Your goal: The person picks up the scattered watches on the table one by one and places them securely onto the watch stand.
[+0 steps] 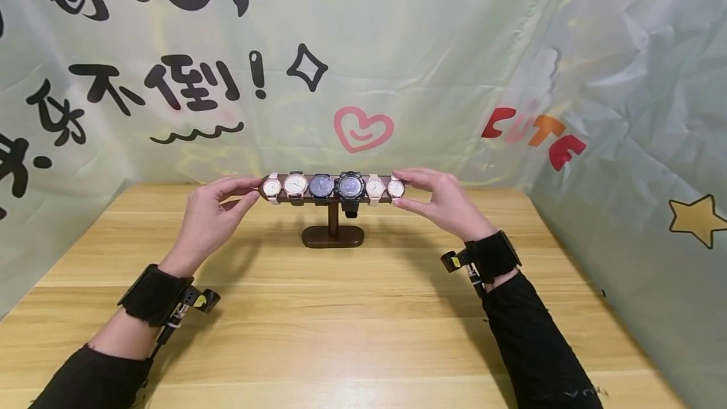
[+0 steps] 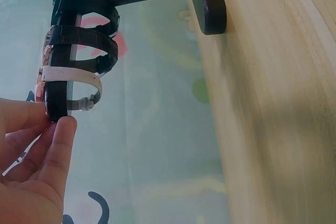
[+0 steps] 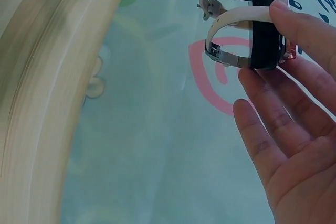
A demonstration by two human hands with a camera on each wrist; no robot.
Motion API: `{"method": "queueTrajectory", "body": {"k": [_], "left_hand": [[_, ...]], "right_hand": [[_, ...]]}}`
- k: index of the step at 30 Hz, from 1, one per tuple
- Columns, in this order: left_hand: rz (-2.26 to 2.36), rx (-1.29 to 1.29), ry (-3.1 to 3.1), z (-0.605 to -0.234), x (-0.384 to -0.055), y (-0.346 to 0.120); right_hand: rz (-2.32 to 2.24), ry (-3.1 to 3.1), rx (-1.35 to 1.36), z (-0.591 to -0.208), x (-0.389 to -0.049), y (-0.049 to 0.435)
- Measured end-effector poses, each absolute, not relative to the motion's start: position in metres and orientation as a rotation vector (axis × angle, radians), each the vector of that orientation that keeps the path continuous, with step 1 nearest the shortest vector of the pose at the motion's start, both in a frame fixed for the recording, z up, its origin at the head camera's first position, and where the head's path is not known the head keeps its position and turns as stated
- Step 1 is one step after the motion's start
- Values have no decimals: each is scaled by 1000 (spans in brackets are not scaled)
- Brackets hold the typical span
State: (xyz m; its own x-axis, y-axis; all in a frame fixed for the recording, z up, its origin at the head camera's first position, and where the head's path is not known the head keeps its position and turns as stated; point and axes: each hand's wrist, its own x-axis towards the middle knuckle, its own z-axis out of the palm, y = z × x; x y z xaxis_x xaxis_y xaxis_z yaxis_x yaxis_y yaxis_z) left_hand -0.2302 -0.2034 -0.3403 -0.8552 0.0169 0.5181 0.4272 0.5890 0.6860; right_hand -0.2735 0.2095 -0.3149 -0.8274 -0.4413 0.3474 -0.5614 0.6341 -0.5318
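A dark brown T-shaped watch stand (image 1: 332, 238) bears a row of several wristwatches on its crossbar. The left hand (image 1: 212, 214) pinches the crossbar's left end, beside a white-strapped watch (image 1: 272, 188). Thumb and fingers of the right hand (image 1: 445, 202) hold the opposite end, by another white-strapped watch (image 1: 396, 188). In the right wrist view the right thumb touches the end watch's pale strap (image 3: 239, 15). Between the end watches sit a rose-gold watch (image 1: 295, 184), a dark blue watch (image 1: 321, 186), a bulky black digital watch (image 1: 349, 186) and a pale pink watch (image 1: 375, 187).
The stand's oval base is near the back of a wooden table (image 1: 341, 320). A pale printed cloth (image 1: 431, 49) hangs behind the table and along its sides. Both wrists wear black bands with small cameras.
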Motion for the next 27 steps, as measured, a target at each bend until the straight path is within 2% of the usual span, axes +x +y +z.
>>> {"method": "queueTrajectory", "body": {"k": [21,27], "left_hand": [[-1224,-392,-2368,-342,-229,-206],[-1032,-408,-2390,-341,-228,-212]], "right_hand": [[962,-2639,878,-317,-272,211],[922,-2600,820,-321,-266,218]]}}
